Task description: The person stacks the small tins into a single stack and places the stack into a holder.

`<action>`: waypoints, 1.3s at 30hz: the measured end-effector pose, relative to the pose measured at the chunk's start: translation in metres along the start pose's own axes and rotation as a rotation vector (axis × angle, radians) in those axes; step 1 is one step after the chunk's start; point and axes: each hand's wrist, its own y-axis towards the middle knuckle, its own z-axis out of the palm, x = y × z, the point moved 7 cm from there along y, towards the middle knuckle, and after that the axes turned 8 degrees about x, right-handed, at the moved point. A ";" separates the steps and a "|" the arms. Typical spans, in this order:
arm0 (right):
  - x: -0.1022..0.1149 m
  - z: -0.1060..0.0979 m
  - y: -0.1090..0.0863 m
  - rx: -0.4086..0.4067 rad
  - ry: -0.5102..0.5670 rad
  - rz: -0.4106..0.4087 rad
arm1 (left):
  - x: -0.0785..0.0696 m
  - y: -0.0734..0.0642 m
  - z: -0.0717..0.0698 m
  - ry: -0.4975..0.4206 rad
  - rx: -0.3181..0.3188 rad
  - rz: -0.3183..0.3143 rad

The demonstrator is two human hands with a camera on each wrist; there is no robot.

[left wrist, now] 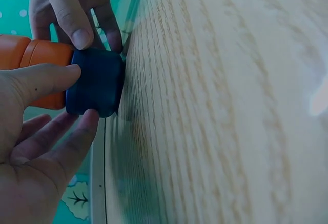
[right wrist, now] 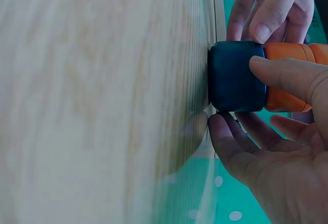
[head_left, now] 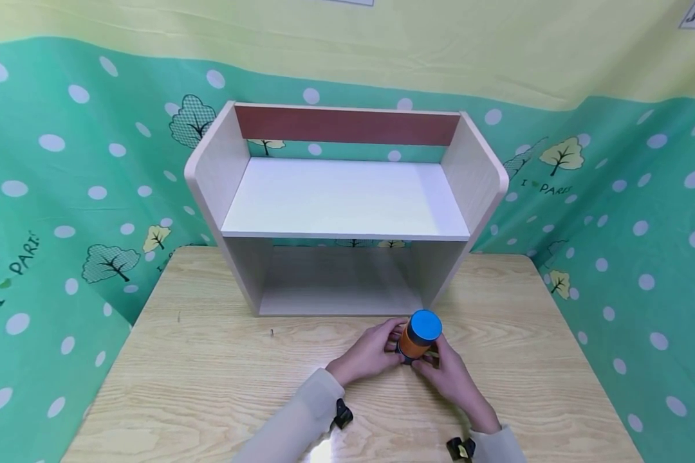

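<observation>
Support is being given to an upright orange cylinder (head_left: pixel 412 346) with a flat bright-blue top (head_left: pixel 426 325) and a dark-blue base (left wrist: pixel 95 83) by the bare left hand (head_left: pixel 372 350) and the bare right hand (head_left: pixel 453 376). From its left side the cylinder is being pinched by the left grip, and from its right side by the right grip, both being clamped on it between thumb and fingers. The base is being held touching or almost touching the pale wood-grain bench (head_left: pixel 208 386); which of these cannot be told. The cylinder is being held just in front of the lower right front corner of a pale two-tier shelf unit (head_left: pixel 347 196). Behind the unit, green cloth with white dots and printed trees (head_left: pixel 52 180) is being displayed.
</observation>
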 end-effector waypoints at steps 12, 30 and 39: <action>0.001 0.001 0.000 -0.008 0.008 0.020 | 0.001 0.000 0.000 -0.003 0.008 -0.006; 0.005 0.002 0.001 -0.025 -0.032 0.016 | -0.002 -0.003 -0.004 0.012 0.003 0.017; 0.009 0.004 0.003 -0.024 -0.035 -0.012 | 0.000 -0.006 -0.009 -0.004 0.016 0.042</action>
